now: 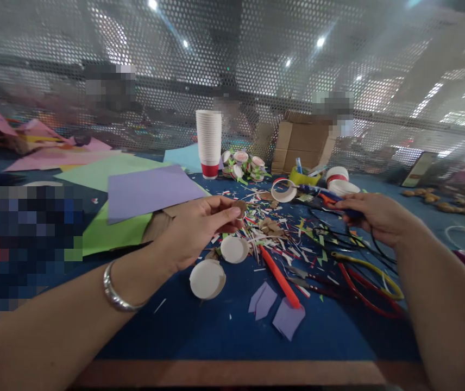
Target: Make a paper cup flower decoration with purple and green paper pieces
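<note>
My left hand (pixel 200 228) pinches a small brown cardboard piece (pixel 240 208) between thumb and fingers, above the scraps. In my right hand (pixel 379 217) is a blue glue gun (pixel 324 195) with an orange trigger, pointing left; a black cord trails from it. Near its nozzle stands a white paper ring (pixel 283 191); whether they touch I cannot tell. Below my left hand lie two shallow white cup bottoms, one nearer the scraps (pixel 234 250) and one closer to me (pixel 208 279). An orange-red pen-shaped tool (pixel 278 274) rests beside cut purple paper pieces (pixel 289 320).
Scissors with red and yellow handles (pixel 395 290) lie at right. Paper scraps (pixel 271 227) litter the middle. Behind stand a paper cup stack (pixel 209 138), small decorated cup pieces (pixel 243 163), a cardboard box (pixel 303 144) and a yellow-green holder (pixel 303 178). Coloured sheets (pixel 151 190) spread left.
</note>
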Motion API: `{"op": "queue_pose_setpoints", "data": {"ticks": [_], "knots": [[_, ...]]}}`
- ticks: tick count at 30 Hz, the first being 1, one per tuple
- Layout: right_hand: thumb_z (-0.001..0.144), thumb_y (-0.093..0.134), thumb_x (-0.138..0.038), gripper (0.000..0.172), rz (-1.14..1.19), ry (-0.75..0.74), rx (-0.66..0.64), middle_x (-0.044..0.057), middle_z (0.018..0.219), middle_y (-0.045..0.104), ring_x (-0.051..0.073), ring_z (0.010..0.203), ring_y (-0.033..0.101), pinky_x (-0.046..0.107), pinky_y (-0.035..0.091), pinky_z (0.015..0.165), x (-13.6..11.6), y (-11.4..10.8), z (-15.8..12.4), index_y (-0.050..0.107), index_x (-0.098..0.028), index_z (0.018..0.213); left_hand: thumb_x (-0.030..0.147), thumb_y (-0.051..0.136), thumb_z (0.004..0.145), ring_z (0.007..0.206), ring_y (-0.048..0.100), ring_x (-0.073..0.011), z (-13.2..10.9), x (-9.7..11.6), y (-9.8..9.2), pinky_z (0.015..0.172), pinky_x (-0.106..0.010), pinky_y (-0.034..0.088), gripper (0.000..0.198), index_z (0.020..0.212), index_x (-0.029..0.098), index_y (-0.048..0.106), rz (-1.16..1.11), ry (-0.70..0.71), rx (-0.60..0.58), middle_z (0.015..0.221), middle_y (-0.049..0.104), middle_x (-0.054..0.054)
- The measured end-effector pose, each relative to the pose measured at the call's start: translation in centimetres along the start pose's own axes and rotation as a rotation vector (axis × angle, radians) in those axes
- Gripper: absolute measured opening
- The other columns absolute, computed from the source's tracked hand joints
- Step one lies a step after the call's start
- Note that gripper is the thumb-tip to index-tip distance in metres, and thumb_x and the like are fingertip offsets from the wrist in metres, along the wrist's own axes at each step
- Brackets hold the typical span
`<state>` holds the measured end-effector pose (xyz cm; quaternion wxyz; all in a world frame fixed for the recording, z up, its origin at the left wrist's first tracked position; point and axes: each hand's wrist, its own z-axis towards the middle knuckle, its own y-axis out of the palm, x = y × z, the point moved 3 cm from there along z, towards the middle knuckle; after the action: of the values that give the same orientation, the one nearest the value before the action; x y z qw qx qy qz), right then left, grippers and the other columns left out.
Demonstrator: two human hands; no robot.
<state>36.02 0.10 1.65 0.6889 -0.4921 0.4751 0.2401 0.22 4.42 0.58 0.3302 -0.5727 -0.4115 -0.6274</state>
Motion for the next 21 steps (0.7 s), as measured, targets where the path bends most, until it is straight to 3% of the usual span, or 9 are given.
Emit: {"op": "queue_pose_setpoints", "data": {"ticks": [2,5,7,12,15,21], "knots": [[0.097,0.066,-0.035,0.036,0.155,0.078,0.028,0.010,0.127,0.066,0.023,0.104,0.068,0.044,0.060,0.087,-0.4,-0.2,0.1,0.063,-0.017,0.128,0.027,0.075,0.088,0.079,0.068,-0.0100,0.0,0.0,0.0,0.077,-0.023,0.054,0.012,0.091,0.015,0.072,-0.035,-0.009,-0.006,0.085,0.072,0.000],[0.088,0.067,-0.014,0.002,0.422,0.096,0.087,0.002,0.086,0.063,0.008,0.067,0.060,0.020,0.056,0.062,-1.7,-0.6,-0.4,0.067,-0.013,0.090,0.022,0.074,0.088,0.078,0.068,-0.0094,0.0,0.0,0.1,0.077,-0.021,0.054,0.009,0.092,0.014,0.073,-0.064,-0.031,-0.005,0.084,0.073,-0.001],[0.081,0.063,-0.012,0.005,0.591,0.078,0.100,0.000,0.076,0.054,0.004,0.058,0.052,0.012,0.050,0.053,-2.9,-0.7,-1.0,0.063,-0.015,0.078,0.017,0.075,0.087,0.078,0.068,-0.0085,0.0,0.0,0.1,0.077,-0.020,0.054,0.007,0.092,0.013,0.073,-0.082,-0.046,0.010,0.085,0.073,-0.001],[0.078,0.065,-0.019,0.016,0.831,0.103,-0.031,0.002,0.078,0.050,0.004,0.056,0.048,0.011,0.050,0.049,-4.8,0.3,-2.7,0.071,-0.011,0.090,0.011,0.076,0.085,0.077,0.071,-0.0087,0.1,0.1,0.3,0.077,-0.019,0.056,0.008,0.090,0.013,0.070,-0.134,-0.048,0.051,0.085,0.075,-0.001],[0.076,0.069,-0.018,0.008,0.897,0.075,-0.074,0.001,0.077,0.047,0.005,0.056,0.046,0.012,0.050,0.047,-5.4,0.9,-3.4,0.069,-0.014,0.084,0.011,0.075,0.086,0.076,0.072,-0.0086,0.0,0.0,0.4,0.076,-0.019,0.057,0.005,0.088,0.013,0.070,-0.164,-0.053,0.063,0.083,0.075,-0.001],[0.074,0.079,-0.024,0.013,0.785,-0.019,-0.200,-0.003,0.068,0.041,0.007,0.052,0.037,0.016,0.040,0.040,-5.7,2.5,-4.2,0.066,-0.021,0.077,0.011,0.076,0.085,0.073,0.072,-0.0084,-0.1,0.1,0.6,0.072,-0.017,0.056,0.006,0.087,0.011,0.071,-0.189,-0.059,0.089,0.080,0.075,-0.002]]}}
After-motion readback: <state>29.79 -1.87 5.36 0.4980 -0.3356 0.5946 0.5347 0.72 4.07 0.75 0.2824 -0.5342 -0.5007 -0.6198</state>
